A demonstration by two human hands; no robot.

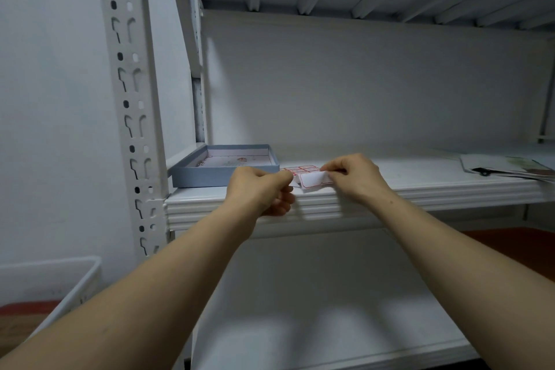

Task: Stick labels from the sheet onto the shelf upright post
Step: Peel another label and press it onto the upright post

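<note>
1. The label sheet (303,173), white with red-bordered labels, lies at the front edge of the middle shelf (420,189), just right of a shallow grey-blue box (222,176).
2. The right hand (354,176) pinches the sheet's near part between thumb and fingertips, so that a portion curls up and shows its plain white back.
3. The left hand (259,191) is curled closed at the sheet's left edge, fingers tucked toward the palm; whether it actually grips a label or the sheet corner cannot be told, since the fingertips hide the contact.
4. The upright post (132,105), white metal with rows of slots and holes, stands at the shelf's left end, well apart from both hands.
5. Papers with a black clip (507,168) rest at the shelf's far right.
6. A white bin (60,282) sits low on the left.
</note>
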